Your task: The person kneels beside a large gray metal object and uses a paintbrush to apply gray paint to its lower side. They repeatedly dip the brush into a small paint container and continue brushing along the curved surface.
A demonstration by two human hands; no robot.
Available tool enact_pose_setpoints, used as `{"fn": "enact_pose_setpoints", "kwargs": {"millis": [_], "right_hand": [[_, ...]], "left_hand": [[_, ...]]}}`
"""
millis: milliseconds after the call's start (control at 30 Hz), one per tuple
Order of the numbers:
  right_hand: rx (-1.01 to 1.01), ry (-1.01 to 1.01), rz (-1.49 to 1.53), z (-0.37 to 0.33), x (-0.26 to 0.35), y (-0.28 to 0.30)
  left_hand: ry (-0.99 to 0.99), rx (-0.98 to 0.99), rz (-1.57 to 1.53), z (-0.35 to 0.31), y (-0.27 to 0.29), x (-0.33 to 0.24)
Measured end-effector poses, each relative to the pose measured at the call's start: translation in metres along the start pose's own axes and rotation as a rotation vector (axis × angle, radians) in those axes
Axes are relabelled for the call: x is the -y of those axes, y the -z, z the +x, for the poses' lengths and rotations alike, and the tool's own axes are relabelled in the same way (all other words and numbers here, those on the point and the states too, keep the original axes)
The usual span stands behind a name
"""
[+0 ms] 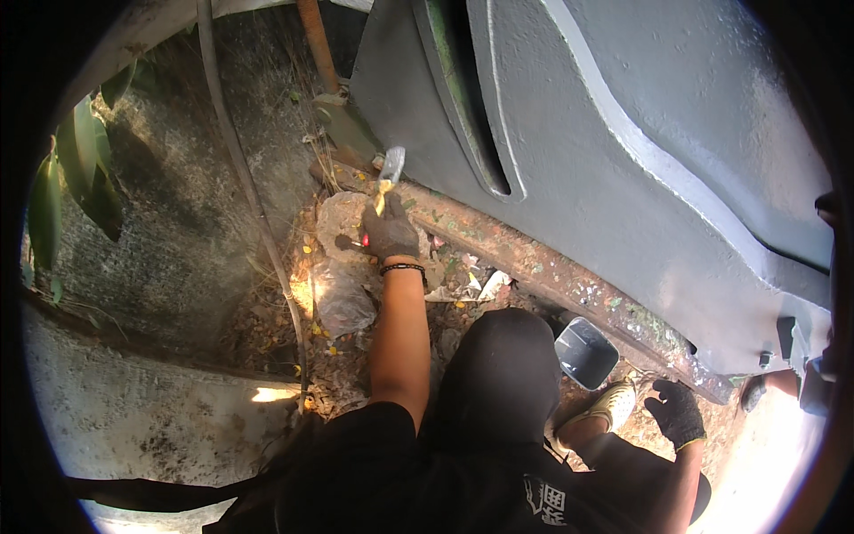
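Gripping a paintbrush (390,173) in the closed fingers of the gloved left hand (391,233), by the lower edge of the grey panel (578,187), contact hard to tell; holding the gloved right hand (676,415), fingers loosely apart, near the dark tub (583,336)

Handle of brush (389,182) mostly hidden inside left hand (391,233); whether brush tip touches rusty rail (543,267), cannot tell; nearby red bit (366,240) too small to identify; contents of tub (587,343) too dark to make out; grey panel (605,205) cut off at top and right; hose (238,160) cut off above; right forearm (683,485) cut off below; ground (765,454) lower right lost in glare
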State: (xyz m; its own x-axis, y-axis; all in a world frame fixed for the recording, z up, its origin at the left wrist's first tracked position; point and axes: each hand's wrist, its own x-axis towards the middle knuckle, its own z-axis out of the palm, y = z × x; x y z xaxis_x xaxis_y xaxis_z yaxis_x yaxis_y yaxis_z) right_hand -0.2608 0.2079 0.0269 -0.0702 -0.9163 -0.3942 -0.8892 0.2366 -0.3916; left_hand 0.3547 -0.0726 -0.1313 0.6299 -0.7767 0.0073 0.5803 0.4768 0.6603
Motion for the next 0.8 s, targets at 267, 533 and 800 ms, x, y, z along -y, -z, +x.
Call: {"fn": "enact_pose_setpoints", "kwargs": {"millis": [267, 533, 800], "right_hand": [[-0.041, -0.006, 0.002, -0.005, -0.005, 0.003], [-0.127, 0.177, -0.044, 0.001, -0.021, -0.004], [-0.149, 0.144, -0.029, -0.001, -0.024, -0.006]], "left_hand": [[-0.261, 0.149, 1.083, -0.025, 0.024, 0.055], [-0.184, -0.031, 0.918, -0.009, 0.018, 0.046], [-0.333, 0.033, 0.985, 0.024, -0.003, 0.021]]}}
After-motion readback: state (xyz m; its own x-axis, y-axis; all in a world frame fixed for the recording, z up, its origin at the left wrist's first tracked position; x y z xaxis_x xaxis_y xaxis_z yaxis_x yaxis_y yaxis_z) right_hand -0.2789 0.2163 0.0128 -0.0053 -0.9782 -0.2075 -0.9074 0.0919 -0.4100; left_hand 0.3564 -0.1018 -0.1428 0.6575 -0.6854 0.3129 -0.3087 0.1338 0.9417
